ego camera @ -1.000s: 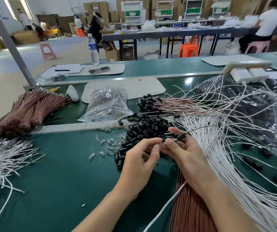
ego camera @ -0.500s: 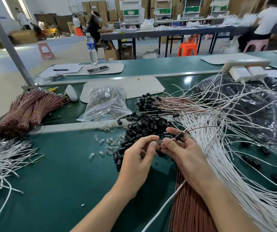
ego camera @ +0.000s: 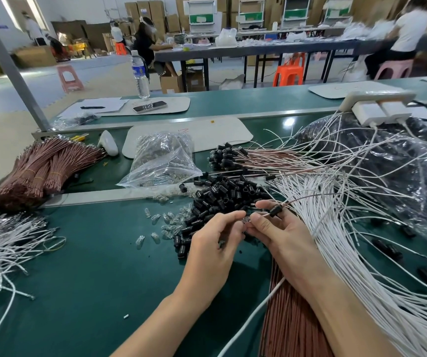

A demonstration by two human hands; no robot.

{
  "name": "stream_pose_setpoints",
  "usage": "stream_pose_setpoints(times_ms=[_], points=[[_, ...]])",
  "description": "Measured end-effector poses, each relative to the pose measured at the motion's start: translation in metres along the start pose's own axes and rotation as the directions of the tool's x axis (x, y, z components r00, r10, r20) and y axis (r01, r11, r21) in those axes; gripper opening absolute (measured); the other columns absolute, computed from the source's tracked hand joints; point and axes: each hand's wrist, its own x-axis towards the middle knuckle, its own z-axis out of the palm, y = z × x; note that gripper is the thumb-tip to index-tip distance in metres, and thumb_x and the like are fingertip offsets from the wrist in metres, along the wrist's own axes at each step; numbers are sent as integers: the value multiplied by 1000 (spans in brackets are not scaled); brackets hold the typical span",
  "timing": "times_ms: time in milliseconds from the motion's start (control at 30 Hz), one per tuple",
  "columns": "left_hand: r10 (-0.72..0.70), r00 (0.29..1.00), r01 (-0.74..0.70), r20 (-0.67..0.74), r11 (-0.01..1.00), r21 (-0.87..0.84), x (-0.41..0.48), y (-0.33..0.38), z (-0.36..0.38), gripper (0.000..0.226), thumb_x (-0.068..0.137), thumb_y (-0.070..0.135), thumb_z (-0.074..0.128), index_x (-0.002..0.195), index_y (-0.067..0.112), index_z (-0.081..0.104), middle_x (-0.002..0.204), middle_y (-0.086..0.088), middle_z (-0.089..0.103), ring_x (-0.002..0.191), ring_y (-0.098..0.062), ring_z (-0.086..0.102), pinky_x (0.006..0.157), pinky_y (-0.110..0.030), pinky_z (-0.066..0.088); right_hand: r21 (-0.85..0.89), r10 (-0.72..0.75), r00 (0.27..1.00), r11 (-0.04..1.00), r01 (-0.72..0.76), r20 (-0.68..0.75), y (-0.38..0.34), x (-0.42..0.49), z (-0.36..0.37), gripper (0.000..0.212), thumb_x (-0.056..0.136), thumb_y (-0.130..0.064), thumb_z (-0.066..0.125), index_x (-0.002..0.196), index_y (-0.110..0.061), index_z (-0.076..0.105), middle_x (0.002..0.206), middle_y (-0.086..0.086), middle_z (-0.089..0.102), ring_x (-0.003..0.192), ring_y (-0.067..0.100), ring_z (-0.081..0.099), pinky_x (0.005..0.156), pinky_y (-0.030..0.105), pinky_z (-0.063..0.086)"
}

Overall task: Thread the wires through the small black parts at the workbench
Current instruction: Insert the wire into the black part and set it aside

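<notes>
A heap of small black parts (ego camera: 221,197) lies on the green bench in front of me. My right hand (ego camera: 276,230) pinches a thin wire (ego camera: 307,196) near its end, and one black part (ego camera: 275,210) sits threaded on that wire just behind my fingers. My left hand (ego camera: 213,244) meets it fingertip to fingertip, pinching a small clear piece (ego camera: 246,219) at the wire's tip. White wires (ego camera: 356,243) fan out to the right. Brown wires (ego camera: 287,320) lie under my right forearm. Finished wires with black parts (ego camera: 229,157) lie behind the heap.
Small clear bulbs (ego camera: 160,222) are scattered left of the heap, beside a clear bag (ego camera: 163,161) of more. Bundled brown wires (ego camera: 42,168) and loose white wires (ego camera: 3,246) lie at the left. A big plastic bag (ego camera: 400,161) and a power strip (ego camera: 377,104) stand at right.
Both hands stay together over the heap. The fingertips have shifted slightly, with the black part still on the wire behind my right fingers.
</notes>
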Motion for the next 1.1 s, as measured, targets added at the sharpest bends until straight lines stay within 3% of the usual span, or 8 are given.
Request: stream_pose_setpoints(times_ms=[100,267,433,733,900,1100], points=[[17,1000,-17,16,1000,1,1,0,1,26,102,25,56,123,39,63,105,18,69,95,-7,68,80,-17,53,-25,-1,1000,1000,1,14,1,0,0,32,78,-18,76,108,-10,68,89,6,76,94,25,75,82,26,59],[58,998,-58,9,997,57,0,1,2,30,103,26,56,132,32,59,105,22,64,98,-4,66,83,-13,49,1,15,1000,1000,-15,28,-1,1,-1,27,77,-22,82,103,-20,76,95,11,76,101,30,74,84,28,59],[169,986,-166,-4,970,175,-2,6,1,23,100,23,61,123,24,63,105,16,64,100,-3,64,84,-21,52,-2,15,998,1000,-15,63,-5,-1,0,54,53,-44,98,99,-27,77,95,11,77,99,28,75,81,26,59],[233,972,-216,-39,943,254,-1,3,1,25,97,24,61,113,7,71,95,7,67,88,-4,65,76,-25,53,-24,43,998,999,-42,47,-5,-3,4,35,58,-37,89,91,-29,79,89,8,76,89,21,74,78,24,59],[285,958,-265,-12,905,334,0,4,1,20,100,25,60,116,14,67,98,10,63,89,-3,62,77,-21,51,56,92,992,994,-97,89,-7,-4,4,31,63,-31,89,93,-26,80,91,8,75,90,20,73,77,23,58],[287,958,-273,1,909,315,1,4,-1,19,102,30,54,117,21,61,102,15,58,92,0,60,80,-15,49,102,110,990,988,-119,85,-9,-5,1,30,74,-18,82,103,-16,77,93,13,74,89,23,74,77,24,59]])
